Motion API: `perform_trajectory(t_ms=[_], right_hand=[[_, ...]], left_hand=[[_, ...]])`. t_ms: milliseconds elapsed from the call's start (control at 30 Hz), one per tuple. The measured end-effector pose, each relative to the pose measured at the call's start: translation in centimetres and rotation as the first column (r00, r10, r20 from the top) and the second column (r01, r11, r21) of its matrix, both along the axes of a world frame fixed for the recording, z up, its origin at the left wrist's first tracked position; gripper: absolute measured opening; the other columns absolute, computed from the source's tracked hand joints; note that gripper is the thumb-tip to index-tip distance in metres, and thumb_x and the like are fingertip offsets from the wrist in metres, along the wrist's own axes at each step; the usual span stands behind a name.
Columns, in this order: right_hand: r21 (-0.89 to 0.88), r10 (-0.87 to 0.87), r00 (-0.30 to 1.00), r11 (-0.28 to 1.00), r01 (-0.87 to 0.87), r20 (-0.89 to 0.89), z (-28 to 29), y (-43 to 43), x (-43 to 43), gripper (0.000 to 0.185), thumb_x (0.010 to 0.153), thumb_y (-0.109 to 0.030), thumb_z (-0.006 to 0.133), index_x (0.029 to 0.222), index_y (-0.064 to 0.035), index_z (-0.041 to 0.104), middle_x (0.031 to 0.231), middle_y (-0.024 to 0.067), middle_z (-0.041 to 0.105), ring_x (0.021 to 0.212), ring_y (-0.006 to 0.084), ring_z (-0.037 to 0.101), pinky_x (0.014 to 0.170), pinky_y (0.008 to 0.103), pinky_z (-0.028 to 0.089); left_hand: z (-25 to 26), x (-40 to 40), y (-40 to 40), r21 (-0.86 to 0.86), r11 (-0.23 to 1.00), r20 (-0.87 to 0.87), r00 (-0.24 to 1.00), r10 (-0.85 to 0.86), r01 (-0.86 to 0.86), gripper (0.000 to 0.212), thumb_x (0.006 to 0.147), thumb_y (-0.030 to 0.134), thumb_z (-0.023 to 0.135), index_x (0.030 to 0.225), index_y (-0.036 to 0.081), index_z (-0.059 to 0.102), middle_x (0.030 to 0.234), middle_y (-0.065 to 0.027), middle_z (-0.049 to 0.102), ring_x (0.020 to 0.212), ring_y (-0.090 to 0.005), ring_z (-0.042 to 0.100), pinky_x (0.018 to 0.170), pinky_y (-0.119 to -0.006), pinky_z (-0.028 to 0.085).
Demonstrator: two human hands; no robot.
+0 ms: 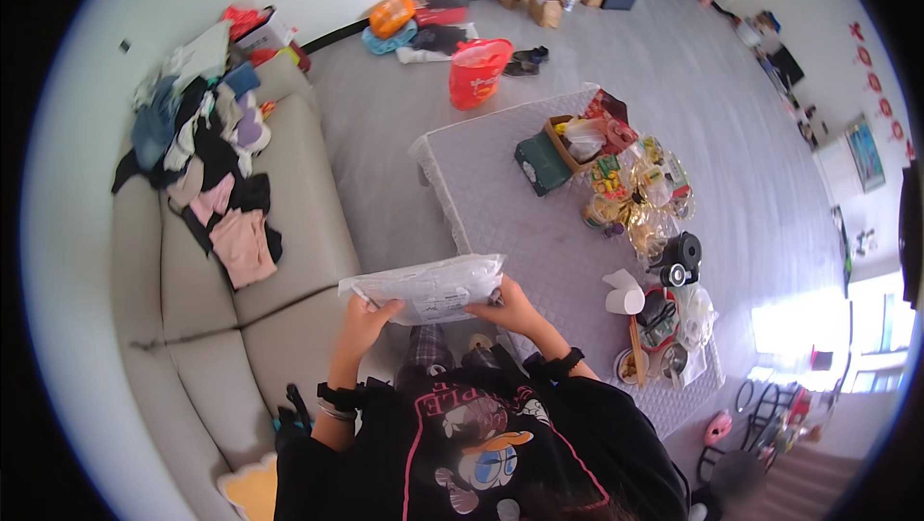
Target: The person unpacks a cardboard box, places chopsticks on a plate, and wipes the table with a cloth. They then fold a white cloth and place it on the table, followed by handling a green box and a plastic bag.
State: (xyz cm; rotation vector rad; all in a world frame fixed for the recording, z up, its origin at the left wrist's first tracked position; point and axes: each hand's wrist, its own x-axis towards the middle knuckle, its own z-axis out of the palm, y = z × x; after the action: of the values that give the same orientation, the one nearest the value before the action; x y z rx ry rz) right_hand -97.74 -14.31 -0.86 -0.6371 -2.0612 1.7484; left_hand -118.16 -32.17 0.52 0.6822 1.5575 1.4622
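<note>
A white plastic mailing bag (426,286) with a printed label is stretched between my two hands in front of my body. My left hand (369,319) grips its left end, the thumb on the near face. At the right end, my right hand (509,304) pinches the bag, thumb in front and fingers behind. The label bears writing. What the bag contains is hidden. Beyond and to the right of the bag is a table (498,174) under a quilted grey cover.
On my left stands a beige sofa (289,160) with piled clothes (242,247). The table bears a snack tray (639,196), a toilet paper roll (624,299), a bowl (632,368) and chopsticks (637,348). A red bag (476,77) and cardboard boxes (545,10) stand on the floor.
</note>
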Motion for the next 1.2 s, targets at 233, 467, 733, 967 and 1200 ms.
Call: perform_trajectory(t_ms=[233, 467, 733, 967, 1200], right_hand=[[-0.179, -0.049, 0.999, 0.982, 0.052, 0.022, -0.8, 4.3, -1.8, 0.052, 0.07, -0.015, 0.076, 0.115, -0.0016, 0.054, 0.111, 0.012, 0.059, 0.105, 0.0217, 0.055, 0.091, 0.0332, 0.042], [-0.033, -0.474, 0.878, 0.879, 0.477, 0.059, -2.8, 6.6, -3.7, 0.038, 0.075, -0.012, 0.07, 0.11, -0.0023, 0.058, 0.11, 0.0123, 0.06, 0.102, 0.0238, 0.056, 0.089, 0.0343, 0.043], [-0.056, -0.726, 0.669, 0.67, 0.74, 0.159, -2.2, 9.2, -3.4, 0.033, 0.074, -0.01, 0.07, 0.103, 0.0006, 0.06, 0.105, 0.0136, 0.063, 0.101, 0.024, 0.057, 0.086, 0.0338, 0.044], [-0.178, -0.716, 0.678, 0.655, 0.735, 0.168, -3.8, 14.0, -1.4, 0.049, 0.072, -0.016, 0.074, 0.113, 0.0021, 0.055, 0.106, 0.0141, 0.062, 0.099, 0.0195, 0.057, 0.086, 0.0342, 0.045], [0.032, -0.725, 0.599, 0.645, 0.763, 0.338, -3.6, 20.9, 1.3, 0.057, 0.068, -0.018, 0.076, 0.118, -0.0034, 0.053, 0.107, 0.0118, 0.06, 0.094, 0.021, 0.059, 0.079, 0.0305, 0.047]], left_hand=[[-1.9, -6.1, 9.8, -0.054, 0.96, 0.012, 0.962, -0.274, 0.274, 0.023, 0.078, -0.001, 0.062, 0.1, -0.004, 0.061, 0.092, -0.0031, 0.065, 0.084, -0.0126, 0.059, 0.078, -0.029, 0.047], [-2.8, -8.6, 22.7, -0.182, 0.815, 0.08, 0.834, -0.546, 0.551, 0.037, 0.079, 0.008, 0.068, 0.112, -0.003, 0.055, 0.104, -0.0068, 0.062, 0.096, -0.014, 0.057, 0.085, -0.03, 0.046], [-2.1, -7.7, 33.3, -0.048, 0.572, 0.041, 0.573, -0.818, 0.819, 0.043, 0.076, 0.006, 0.07, 0.115, -0.002, 0.053, 0.103, -0.0059, 0.062, 0.093, -0.0133, 0.058, 0.082, -0.028, 0.047], [-4.2, -5.2, 40.3, -0.163, 0.581, 0.138, 0.602, -0.786, 0.797, 0.025, 0.082, 0.009, 0.065, 0.103, -0.003, 0.061, 0.096, -0.0051, 0.065, 0.087, -0.0107, 0.059, 0.077, -0.026, 0.047], [-6.9, -6.2, 46.4, -0.214, 0.589, 0.061, 0.612, -0.788, 0.779, 0.024, 0.084, 0.01, 0.062, 0.104, -0.003, 0.061, 0.097, -0.0047, 0.064, 0.086, -0.0107, 0.059, 0.077, -0.026, 0.047]])
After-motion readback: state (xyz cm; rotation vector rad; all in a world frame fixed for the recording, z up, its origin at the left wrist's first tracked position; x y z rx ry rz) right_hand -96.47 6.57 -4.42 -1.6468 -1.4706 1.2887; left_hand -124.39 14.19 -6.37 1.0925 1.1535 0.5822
